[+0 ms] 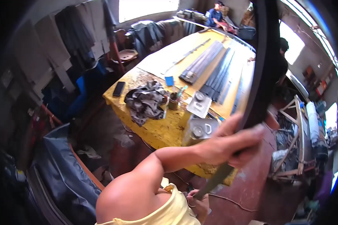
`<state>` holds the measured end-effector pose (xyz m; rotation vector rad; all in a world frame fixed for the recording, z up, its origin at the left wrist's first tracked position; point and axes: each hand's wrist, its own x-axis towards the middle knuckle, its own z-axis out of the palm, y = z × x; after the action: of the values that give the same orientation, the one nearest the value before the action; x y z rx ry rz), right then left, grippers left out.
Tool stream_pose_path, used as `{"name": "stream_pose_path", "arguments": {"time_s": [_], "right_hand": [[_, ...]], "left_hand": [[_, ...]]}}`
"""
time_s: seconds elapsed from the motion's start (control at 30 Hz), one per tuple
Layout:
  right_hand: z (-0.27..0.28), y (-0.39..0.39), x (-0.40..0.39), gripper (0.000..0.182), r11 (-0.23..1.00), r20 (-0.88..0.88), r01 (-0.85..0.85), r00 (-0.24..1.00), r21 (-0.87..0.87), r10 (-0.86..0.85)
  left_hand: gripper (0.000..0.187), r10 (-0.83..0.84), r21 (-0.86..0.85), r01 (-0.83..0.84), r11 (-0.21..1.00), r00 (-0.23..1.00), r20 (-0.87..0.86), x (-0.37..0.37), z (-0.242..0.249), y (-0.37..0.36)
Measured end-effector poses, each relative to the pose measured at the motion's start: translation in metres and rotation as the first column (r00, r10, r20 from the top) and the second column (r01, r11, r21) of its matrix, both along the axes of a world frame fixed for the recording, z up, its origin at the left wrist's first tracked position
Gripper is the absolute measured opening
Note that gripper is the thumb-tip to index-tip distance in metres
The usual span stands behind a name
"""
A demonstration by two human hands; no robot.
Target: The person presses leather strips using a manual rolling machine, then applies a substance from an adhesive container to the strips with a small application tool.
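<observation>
Gripping dark strip [264, 56], left hand [234, 146] around it

The left arm [180, 155] extends rightward, elbow [159, 159] bent, the left hand [233, 144] raised with curled fingers [248, 138]; the right hand [201, 204] is closed, lower, near the torso [165, 210].
</observation>
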<state>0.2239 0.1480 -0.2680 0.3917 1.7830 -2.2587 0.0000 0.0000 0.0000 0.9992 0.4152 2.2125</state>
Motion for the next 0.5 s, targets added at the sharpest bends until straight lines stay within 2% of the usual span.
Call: {"name": "stream_pose_path", "arguments": {"time_s": [0.03, 0.07, 0.1, 0.17, 0.23, 0.27, 0.3, 0.37, 0.43, 0.5], "right_hand": [[0.001, 0.016, -0.002, 0.015, 0.993, 0.061, -0.087, 0.995, 0.075, 0.083], [0.006, 0.028, 0.000, 0.017, 0.975, 0.128, -0.168, 0.980, 0.143, 0.150], [-0.027, -0.110, -0.076, 0.016, 0.973, 0.102, -0.223, 0.968, -0.059, 0.229], [-0.024, -0.080, -0.087, 0.017, 0.943, 0.039, -0.328, 0.943, -0.063, 0.330], [-0.005, -0.063, -0.095, 0.020, 0.903, 0.062, -0.427, 0.901, -0.050, 0.430], [-0.004, -0.062, -0.102, 0.022, 0.875, 0.085, -0.484, 0.872, 0.010, 0.482], [-0.016, -0.062, -0.106, 0.023, 0.867, 0.149, -0.492, 0.854, -0.078, 0.498], [-0.038, -0.056, -0.120, 0.022, 0.783, 0.063, -0.619, 0.781, -0.057, 0.622], [-0.045, -0.070, -0.147, 0.020, 0.695, -0.003, -0.712, 0.699, -0.105, 0.715], [-0.053, -0.094, -0.171, 0.020, 0.596, 0.131, -0.773, 0.583, -0.218, 0.802]], "left_hand": [[0.038, 0.021, 0.025, -0.021, 0.999, 1.000, 0.011, 0.002, 0.001, 0.005], [0.036, 0.046, 0.169, -0.058, 0.984, 0.996, 0.076, -0.001, -0.005, -0.004], [0.036, 0.244, -0.051, -0.251, 0.967, 0.963, -0.114, -0.050, 0.013, -0.087], [0.037, 0.388, 0.073, -0.384, 0.920, 0.919, -0.065, -0.066, 0.013, -0.124], [0.039, 0.495, 0.240, -0.468, 0.850, 0.867, -0.061, -0.079, 0.015, -0.163], [0.042, 0.534, 0.224, -0.506, 0.833, 0.841, -0.086, -0.082, 0.021, -0.197], [0.042, 0.569, 0.204, -0.533, 0.821, 0.792, -0.222, -0.086, 0.026, -0.232], [0.041, 0.752, 0.213, -0.721, 0.659, 0.640, -0.160, -0.066, 0.038, -0.284], [0.037, 0.845, 0.212, -0.818, 0.535, 0.512, -0.157, -0.041, 0.054, -0.331], [0.034, 0.890, 0.213, -0.870, 0.444, 0.400, -0.219, -0.017, 0.066, -0.377]]}}
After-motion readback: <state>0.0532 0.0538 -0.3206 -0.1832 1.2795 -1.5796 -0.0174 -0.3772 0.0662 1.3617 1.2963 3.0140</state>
